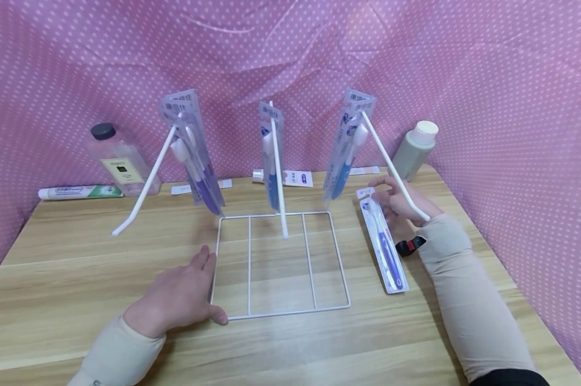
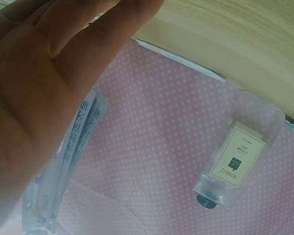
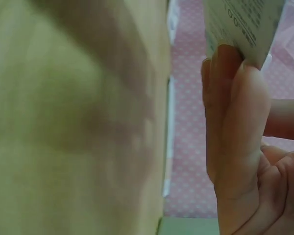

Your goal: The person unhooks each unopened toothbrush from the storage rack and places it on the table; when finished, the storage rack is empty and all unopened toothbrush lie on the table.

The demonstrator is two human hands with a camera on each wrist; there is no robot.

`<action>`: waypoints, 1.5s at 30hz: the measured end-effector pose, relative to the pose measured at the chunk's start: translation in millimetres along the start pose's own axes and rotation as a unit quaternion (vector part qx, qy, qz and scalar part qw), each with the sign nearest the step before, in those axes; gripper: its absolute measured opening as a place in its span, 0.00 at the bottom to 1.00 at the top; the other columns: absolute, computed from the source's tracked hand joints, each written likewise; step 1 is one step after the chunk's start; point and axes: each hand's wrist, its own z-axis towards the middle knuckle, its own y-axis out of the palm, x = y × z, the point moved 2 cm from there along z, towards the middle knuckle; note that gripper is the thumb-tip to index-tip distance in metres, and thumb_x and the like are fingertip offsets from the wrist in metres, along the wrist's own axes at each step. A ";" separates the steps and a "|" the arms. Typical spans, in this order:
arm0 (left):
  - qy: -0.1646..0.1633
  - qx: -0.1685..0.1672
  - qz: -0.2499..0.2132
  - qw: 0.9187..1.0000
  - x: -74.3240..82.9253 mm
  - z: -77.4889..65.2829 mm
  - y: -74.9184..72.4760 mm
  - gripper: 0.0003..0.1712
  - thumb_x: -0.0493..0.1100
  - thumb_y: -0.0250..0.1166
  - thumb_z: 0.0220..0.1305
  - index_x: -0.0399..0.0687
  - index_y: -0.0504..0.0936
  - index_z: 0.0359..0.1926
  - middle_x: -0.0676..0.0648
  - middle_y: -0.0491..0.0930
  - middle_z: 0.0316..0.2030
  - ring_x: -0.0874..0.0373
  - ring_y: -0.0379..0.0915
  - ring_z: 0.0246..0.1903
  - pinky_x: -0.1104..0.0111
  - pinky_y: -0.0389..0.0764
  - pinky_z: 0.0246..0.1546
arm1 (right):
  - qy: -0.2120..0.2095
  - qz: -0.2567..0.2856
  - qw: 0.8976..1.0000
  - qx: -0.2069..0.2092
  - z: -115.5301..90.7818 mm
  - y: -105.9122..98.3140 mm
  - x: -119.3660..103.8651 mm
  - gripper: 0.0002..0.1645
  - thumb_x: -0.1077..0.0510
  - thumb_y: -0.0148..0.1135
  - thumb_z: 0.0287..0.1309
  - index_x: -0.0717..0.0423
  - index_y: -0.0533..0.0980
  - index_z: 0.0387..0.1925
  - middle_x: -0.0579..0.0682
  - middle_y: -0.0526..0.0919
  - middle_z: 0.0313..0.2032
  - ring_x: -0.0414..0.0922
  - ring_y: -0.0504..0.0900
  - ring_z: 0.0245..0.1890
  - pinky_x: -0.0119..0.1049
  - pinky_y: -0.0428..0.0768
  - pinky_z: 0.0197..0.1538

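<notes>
Over at three o'clock from the white wire rack (image 1: 280,187), here's the toothbrush pack (image 1: 383,241), slim and glossy, clear plastic over printed card, a purple-and-white brush showing through! The right hand (image 1: 401,201) has it pinched near its far end, fingertips and thumb closing on the card; small dark print runs across it, too blurred to read.

At eight o'clock, the left hand (image 1: 179,295) lies spread beside the rack's rectangular base, thumb at the near corner. Three smooth prongs rise above, carrying shiny hanging packs (image 1: 196,161), their header cards bearing bold Chinese characters, with purple brushes at eleven o'clock and blue ones at twelve and one.

And look at ten o'clock: a see-through pinkish bottle (image 1: 126,166), boxy, black-capped, its cream label seemingly reading "BOINAITS" in the left wrist view. Just beside it, a white-and-green tube (image 1: 80,192) lies flat. Two o'clock brings a rounded grey-green bottle (image 1: 408,158) with a white cap. All this on a wood-grained surface (image 1: 102,257), backed by creased pink polka-dot cloth (image 1: 290,43)!
</notes>
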 end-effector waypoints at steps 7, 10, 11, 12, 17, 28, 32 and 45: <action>0.000 0.000 0.001 1.000 1.8 0.3 -0.1 0.80 0.76 0.82 0.34 0.24 0.63 0.76 0.19 0.59 0.75 0.24 0.79 0.57 0.37 0.84 0.52 | -0.006 0.004 1.000 -0.003 9.7 8.4 15.1 0.27 0.65 0.55 0.76 0.69 0.65 0.71 0.50 0.86 0.27 0.40 0.81 0.17 0.33 0.83 0.21; -0.003 -0.001 0.001 1.000 2.1 0.7 0.0 0.80 0.75 0.82 0.34 0.24 0.63 0.76 0.20 0.58 0.76 0.24 0.79 0.58 0.37 0.83 0.53 | -0.001 -0.004 1.000 0.002 10.7 8.8 17.6 0.26 0.66 0.55 0.76 0.70 0.66 0.70 0.52 0.87 0.28 0.41 0.81 0.16 0.34 0.83 0.21; -0.003 -0.001 0.001 1.000 2.1 0.8 0.1 0.80 0.75 0.82 0.34 0.24 0.63 0.76 0.20 0.58 0.76 0.24 0.79 0.58 0.37 0.83 0.52 | 0.000 -0.007 1.000 0.004 10.8 8.8 18.0 0.26 0.66 0.55 0.76 0.70 0.67 0.70 0.52 0.87 0.29 0.40 0.80 0.16 0.34 0.83 0.21; -0.003 -0.001 0.001 1.000 2.1 0.8 0.2 0.80 0.75 0.82 0.34 0.24 0.63 0.76 0.20 0.58 0.76 0.24 0.79 0.58 0.37 0.83 0.52 | 0.003 -0.010 1.000 0.008 11.0 8.9 18.4 0.25 0.66 0.55 0.75 0.69 0.67 0.69 0.53 0.87 0.29 0.40 0.80 0.16 0.34 0.83 0.21; 0.000 0.002 0.000 1.000 1.5 0.0 0.6 0.80 0.75 0.82 0.34 0.24 0.63 0.76 0.19 0.59 0.75 0.24 0.80 0.57 0.38 0.84 0.52 | 0.014 -0.034 0.999 0.021 11.5 9.6 19.2 0.24 0.64 0.57 0.75 0.67 0.69 0.68 0.52 0.85 0.28 0.39 0.80 0.17 0.33 0.84 0.22; -0.002 -0.001 -0.005 1.000 1.1 -0.9 0.5 0.80 0.75 0.82 0.35 0.24 0.63 0.76 0.19 0.58 0.75 0.24 0.79 0.58 0.38 0.83 0.52 | 0.014 -0.075 0.996 0.048 10.0 14.1 13.5 0.20 0.65 0.58 0.75 0.72 0.70 0.63 0.52 0.82 0.26 0.38 0.80 0.20 0.30 0.84 0.24; -0.003 -0.002 -0.006 1.000 0.6 -0.5 0.6 0.80 0.75 0.82 0.34 0.23 0.62 0.76 0.19 0.58 0.76 0.24 0.79 0.58 0.38 0.84 0.53 | 0.022 -0.075 0.996 0.047 7.9 13.1 12.9 0.19 0.64 0.58 0.76 0.72 0.70 0.60 0.52 0.81 0.26 0.39 0.80 0.22 0.30 0.84 0.26; 0.001 -0.002 -0.002 1.000 0.6 -0.6 0.3 0.80 0.75 0.82 0.35 0.23 0.63 0.75 0.19 0.58 0.75 0.25 0.81 0.56 0.39 0.85 0.50 | -0.081 -0.087 0.988 0.103 -11.8 -10.3 -20.9 0.24 0.55 0.59 0.78 0.70 0.74 0.64 0.61 0.87 0.35 0.42 0.87 0.26 0.36 0.88 0.31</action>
